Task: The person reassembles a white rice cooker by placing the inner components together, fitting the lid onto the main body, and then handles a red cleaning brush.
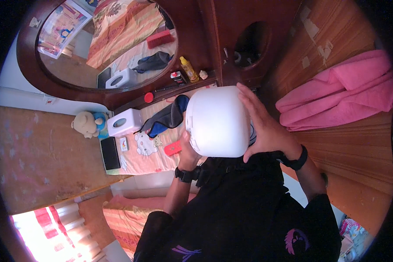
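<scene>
Between the person's two hands, up in front of a black shirt, was a rounded white object. The left hand was clamped on its lower left side, the thumb lying up along the wall and most of the fingers hidden behind it. The right hand gripped the opposite side, fingers reaching to the upper right corner and the thumb at the lower right edge. Whether the object's far side touched anything could not be told. Each wrist wore a black band.

Past the left hand spread a table with a pink printed cloth. On it, just beside that hand, lay a flat red item; near the white object's left side was a grey-and-blue fabric piece. Farther left stood a white box with an oval opening, next to a plush toy, and a black slab lay at the table's left edge. Along the back were a red lid, a red-topped black can and a yellow bottle, below a large oval mirror. Well off to the right hung a pink towel.
</scene>
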Available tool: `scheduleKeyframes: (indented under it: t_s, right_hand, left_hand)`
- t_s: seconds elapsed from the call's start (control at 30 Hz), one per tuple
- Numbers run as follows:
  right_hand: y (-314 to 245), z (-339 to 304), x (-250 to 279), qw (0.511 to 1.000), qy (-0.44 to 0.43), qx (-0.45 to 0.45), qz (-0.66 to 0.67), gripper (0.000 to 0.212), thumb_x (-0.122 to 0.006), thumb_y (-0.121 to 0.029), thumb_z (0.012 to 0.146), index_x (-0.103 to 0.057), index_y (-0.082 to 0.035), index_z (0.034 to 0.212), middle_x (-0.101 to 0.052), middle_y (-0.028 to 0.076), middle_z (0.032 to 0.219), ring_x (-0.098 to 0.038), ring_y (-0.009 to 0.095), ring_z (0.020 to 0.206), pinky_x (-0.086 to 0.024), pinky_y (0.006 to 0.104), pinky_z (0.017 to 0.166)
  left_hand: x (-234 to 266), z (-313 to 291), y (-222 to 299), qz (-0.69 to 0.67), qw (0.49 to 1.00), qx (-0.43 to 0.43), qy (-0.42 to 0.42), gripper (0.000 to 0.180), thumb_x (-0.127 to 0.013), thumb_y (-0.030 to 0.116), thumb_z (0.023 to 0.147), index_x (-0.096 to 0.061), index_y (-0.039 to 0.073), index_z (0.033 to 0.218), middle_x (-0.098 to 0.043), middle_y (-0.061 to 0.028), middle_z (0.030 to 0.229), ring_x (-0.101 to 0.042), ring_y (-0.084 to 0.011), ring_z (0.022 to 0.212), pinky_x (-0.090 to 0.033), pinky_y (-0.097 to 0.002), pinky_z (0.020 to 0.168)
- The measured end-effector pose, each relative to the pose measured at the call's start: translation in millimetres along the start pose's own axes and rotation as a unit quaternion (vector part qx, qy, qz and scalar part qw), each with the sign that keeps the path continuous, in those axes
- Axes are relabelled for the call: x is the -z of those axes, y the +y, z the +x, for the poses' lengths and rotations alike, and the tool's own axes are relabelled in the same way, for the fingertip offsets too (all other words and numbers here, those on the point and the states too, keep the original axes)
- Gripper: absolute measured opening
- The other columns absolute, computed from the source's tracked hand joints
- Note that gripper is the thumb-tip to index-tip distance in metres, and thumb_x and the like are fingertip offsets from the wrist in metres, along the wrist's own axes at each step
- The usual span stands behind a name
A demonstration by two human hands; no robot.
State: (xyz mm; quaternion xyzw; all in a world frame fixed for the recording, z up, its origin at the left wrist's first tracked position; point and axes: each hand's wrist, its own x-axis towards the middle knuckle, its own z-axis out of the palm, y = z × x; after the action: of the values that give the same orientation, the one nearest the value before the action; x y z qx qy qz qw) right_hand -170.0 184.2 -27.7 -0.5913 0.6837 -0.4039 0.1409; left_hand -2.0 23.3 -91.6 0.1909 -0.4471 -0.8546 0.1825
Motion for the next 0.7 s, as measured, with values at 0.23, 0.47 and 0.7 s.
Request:
scheduleKeyframes:
  t_s: [0.23, 0.47, 0.7]
  right_hand:
    - [-2, 5, -8, 1.0, -0.006, 0.0, 0.012, 0.136, -0.086, -0.042, 0.035, -0.007, -0.005, 0.139, -0.01, 0.019, 0.144, -0.015, 0.035, 0.133, -0.019, 0.045, 0.107]
    - [11, 0, -28, 0.849, 0.048, -0.237, 0.47, 0.134, -0.087, -0.043, 0.04, -0.007, -0.001, 0.139, -0.021, 0.02, 0.142, -0.024, 0.03, 0.13, -0.017, 0.0403, 0.108]
    - [4, -1, -14, 1.0, 0.006, 0.01, 0.027, 0.14, -0.079, -0.059, 0.038, -0.001, -0.004, 0.14, -0.005, 0.023, 0.143, -0.013, 0.037, 0.133, -0.019, 0.0459, 0.106]
  left_hand:
    - [6, -1, -6, -0.078, 0.996, 0.033, 0.039, 0.082, -0.047, 0.056, 0.079, -0.024, 0.002, 0.136, -0.041, -0.0167, 0.13, -0.045, -0.0278, 0.117, -0.043, -0.0396, 0.093]
    - [1, 2, -5, 0.062, 0.994, -0.085, -0.029, 0.099, -0.055, 0.064, 0.069, -0.021, 0.001, 0.137, -0.037, -0.0161, 0.133, -0.044, -0.03, 0.117, -0.041, -0.0409, 0.094]
    - [-2, 1, 3, 0.029, 0.998, 0.026, 0.051, 0.085, -0.042, 0.062, 0.078, -0.026, 0.003, 0.136, -0.042, -0.0156, 0.129, -0.046, -0.0288, 0.115, -0.041, -0.0405, 0.093]
